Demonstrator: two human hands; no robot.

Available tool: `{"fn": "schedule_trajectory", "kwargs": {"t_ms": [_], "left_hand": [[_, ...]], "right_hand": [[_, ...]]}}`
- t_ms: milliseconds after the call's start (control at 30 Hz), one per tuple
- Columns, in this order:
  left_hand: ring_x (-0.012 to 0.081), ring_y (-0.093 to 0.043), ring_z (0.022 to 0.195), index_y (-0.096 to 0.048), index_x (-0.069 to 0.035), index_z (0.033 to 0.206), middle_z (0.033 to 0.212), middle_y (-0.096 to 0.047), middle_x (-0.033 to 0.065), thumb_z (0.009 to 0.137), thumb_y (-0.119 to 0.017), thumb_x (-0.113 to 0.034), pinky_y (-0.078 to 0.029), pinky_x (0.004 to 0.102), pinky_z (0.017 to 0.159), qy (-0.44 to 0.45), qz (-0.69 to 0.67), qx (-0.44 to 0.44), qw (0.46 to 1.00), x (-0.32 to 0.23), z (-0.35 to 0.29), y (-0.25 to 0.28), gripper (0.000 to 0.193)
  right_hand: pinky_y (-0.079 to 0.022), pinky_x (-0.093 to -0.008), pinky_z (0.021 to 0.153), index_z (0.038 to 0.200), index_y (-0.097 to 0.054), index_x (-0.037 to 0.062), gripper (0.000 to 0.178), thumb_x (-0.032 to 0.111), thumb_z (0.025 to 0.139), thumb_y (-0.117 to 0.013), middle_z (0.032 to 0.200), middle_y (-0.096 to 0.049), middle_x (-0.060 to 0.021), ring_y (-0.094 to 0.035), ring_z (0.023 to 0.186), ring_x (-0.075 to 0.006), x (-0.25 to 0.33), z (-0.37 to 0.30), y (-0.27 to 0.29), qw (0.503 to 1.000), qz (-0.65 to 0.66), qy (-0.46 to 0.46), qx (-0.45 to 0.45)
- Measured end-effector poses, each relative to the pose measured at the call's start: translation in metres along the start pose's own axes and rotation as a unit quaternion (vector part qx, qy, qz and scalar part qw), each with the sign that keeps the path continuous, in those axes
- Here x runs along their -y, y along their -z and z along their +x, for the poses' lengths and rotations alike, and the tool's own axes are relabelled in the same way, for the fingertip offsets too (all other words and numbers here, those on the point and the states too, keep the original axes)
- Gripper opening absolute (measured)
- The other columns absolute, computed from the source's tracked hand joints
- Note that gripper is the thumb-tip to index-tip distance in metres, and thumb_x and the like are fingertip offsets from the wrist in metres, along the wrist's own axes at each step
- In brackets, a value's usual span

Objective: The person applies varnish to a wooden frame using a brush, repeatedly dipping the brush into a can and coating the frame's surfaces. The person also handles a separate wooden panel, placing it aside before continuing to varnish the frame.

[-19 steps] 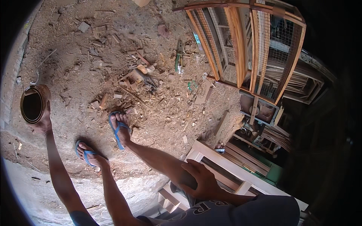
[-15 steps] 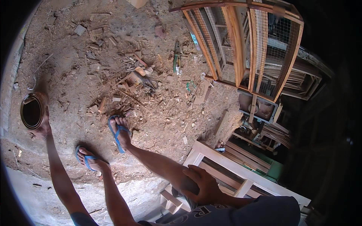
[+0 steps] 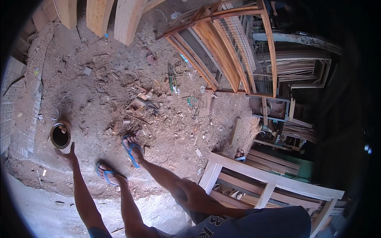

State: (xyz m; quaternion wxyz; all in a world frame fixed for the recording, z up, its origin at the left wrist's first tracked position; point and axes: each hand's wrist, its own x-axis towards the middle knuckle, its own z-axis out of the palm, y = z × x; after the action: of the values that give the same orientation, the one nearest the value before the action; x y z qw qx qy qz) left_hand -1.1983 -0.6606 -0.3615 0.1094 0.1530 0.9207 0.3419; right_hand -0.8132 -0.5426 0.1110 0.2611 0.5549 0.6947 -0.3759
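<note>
A round open tin can (image 3: 52, 136) with a gold-coloured rim and a dark inside stands on the dusty ground at the left. Something small and pale shows near its far inner edge; its kind is unclear. Just on the near side of the can is my left hand (image 3: 68, 156), thumb and fingers spread apart. They appear clear of the can's wall. My right hand (image 3: 194, 195) lies over my bent right knee with its fingers laid along the leg, holding nothing.
Wood scraps (image 3: 139, 104) and shavings litter the ground ahead of my blue flip-flops. A wooden frame with wire mesh (image 3: 238, 51) stands at the far right. Nearer right is a pale wooden frame (image 3: 274, 184). Thick timber pieces (image 3: 129, 20) jut in at the far edge.
My left hand has drawn back from the can's side, its fingers now spread on the near side. The view has shifted, bringing timber into sight at the far edge. My right hand stays on the knee.
</note>
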Motion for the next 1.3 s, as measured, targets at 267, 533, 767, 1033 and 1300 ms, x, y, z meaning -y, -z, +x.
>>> {"fn": "schedule_trajectory", "kwargs": {"t_ms": [267, 533, 767, 1033, 1300], "left_hand": [[0.0473, -0.046, 0.130, -0.021, 0.002, 0.149, 0.145, -0.038, 0.0341, 0.074, -0.081, -0.019, -0.038, 0.0528, 0.111, 0.247, 0.041, 0.076, 0.965, -0.024, -0.025, 0.082, 0.098], [0.0441, -0.052, 0.121, -0.029, 0.002, 0.146, 0.136, -0.046, 0.0288, 0.080, -0.061, -0.015, -0.043, 0.0522, 0.103, 0.312, 0.067, 0.069, 0.945, -0.047, -0.027, 0.134, 0.075], [0.0271, -0.062, 0.106, -0.057, -0.001, 0.124, 0.113, -0.065, 0.0157, 0.085, -0.056, 0.000, -0.048, 0.0393, 0.094, 0.133, -0.035, 0.182, 0.974, -0.182, -0.024, 0.210, 0.038], [0.0222, -0.067, 0.099, -0.058, -0.003, 0.128, 0.110, -0.068, 0.0115, 0.096, -0.059, -0.019, -0.056, 0.0353, 0.074, 0.103, -0.156, 0.362, 0.913, -0.477, 0.028, 0.209, 0.036], [0.0246, -0.064, 0.113, -0.055, -0.005, 0.134, 0.123, -0.065, 0.0137, 0.100, -0.056, -0.035, -0.052, 0.0405, 0.092, -0.010, -0.280, 0.436, 0.855, -0.807, 0.084, 0.051, 0.045]], "right_hand": [[-0.048, -0.0489, 0.098, 0.135, -0.053, 0.0049, 0.062, 0.024, 0.080, -0.074, 0.129, -0.058, -0.0235, -0.059, 0.115, -0.0410, 0.001, -0.023, -0.022, 0.998, 0.051, -0.016, -0.043], [-0.049, -0.0457, 0.098, 0.133, -0.056, 0.0042, 0.060, 0.030, 0.082, -0.074, 0.126, -0.061, -0.0218, -0.061, 0.114, -0.0373, -0.034, -0.037, -0.058, 0.993, 0.095, -0.045, -0.045], [-0.049, -0.0370, 0.099, 0.132, -0.058, 0.0025, 0.062, 0.040, 0.087, -0.075, 0.122, -0.066, -0.0175, -0.063, 0.117, -0.0270, -0.080, -0.053, -0.012, 0.903, 0.405, -0.115, -0.088], [-0.056, -0.0374, 0.083, 0.103, -0.073, 0.0037, 0.046, 0.047, 0.087, -0.072, 0.099, -0.075, -0.0166, -0.073, 0.095, -0.0273, -0.272, -0.092, 0.166, 0.862, 0.368, -0.199, -0.286], [-0.055, -0.0358, 0.073, 0.115, -0.065, 0.0041, 0.057, 0.057, 0.094, -0.061, 0.100, -0.069, -0.0082, -0.067, 0.085, -0.0194, -0.506, -0.017, 0.440, 0.669, 0.618, -0.232, -0.342]]}}
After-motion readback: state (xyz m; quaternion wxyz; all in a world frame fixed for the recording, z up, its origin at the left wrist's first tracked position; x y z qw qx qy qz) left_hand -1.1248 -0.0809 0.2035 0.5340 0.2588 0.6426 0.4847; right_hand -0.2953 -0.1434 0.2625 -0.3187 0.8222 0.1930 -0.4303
